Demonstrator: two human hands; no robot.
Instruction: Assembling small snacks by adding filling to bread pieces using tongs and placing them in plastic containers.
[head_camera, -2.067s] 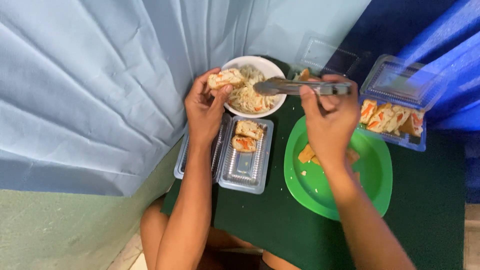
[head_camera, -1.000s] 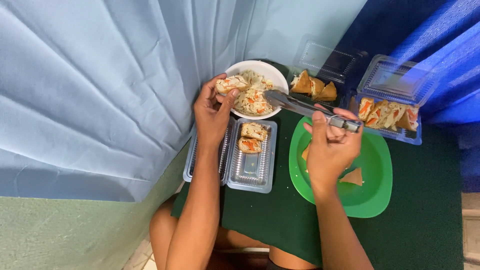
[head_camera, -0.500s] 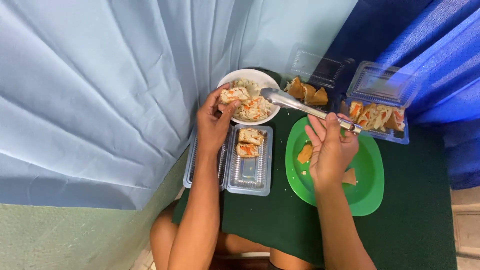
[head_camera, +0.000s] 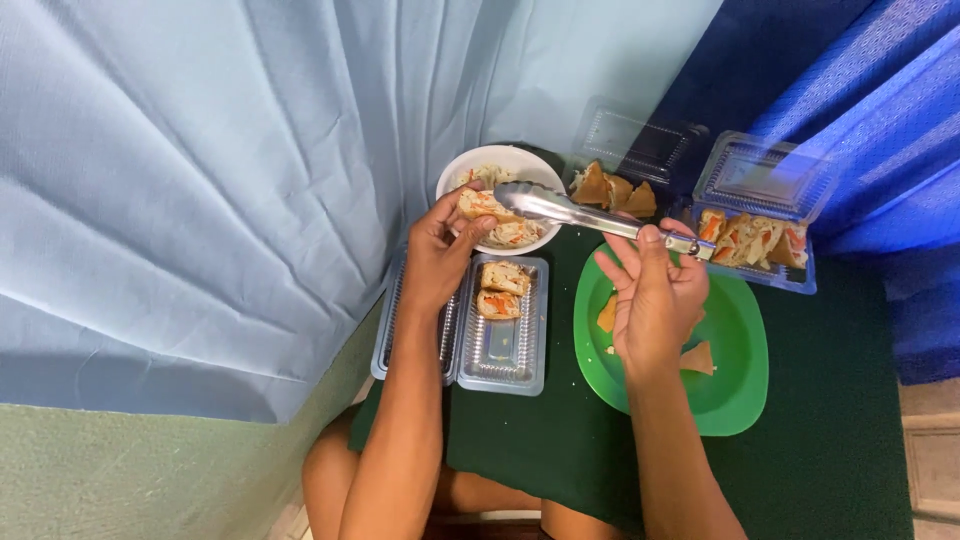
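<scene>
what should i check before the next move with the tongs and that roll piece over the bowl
1. Left hand grips the roll piece: ok.
2. Right hand holds the metal tongs near their handle end: ok.
3. Tong tips over the white bowl: ok.
4. Tongs closed on food: cannot tell.
5. Free space in the clear tray beside its two pieces: ok.
6. Green plate flat on the dark cloth: ok.

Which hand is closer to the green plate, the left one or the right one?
Right. The right hand is directly over the green plate, holding metal tongs. The left hand is off to the side by the white bowl, holding a food piece.
</scene>
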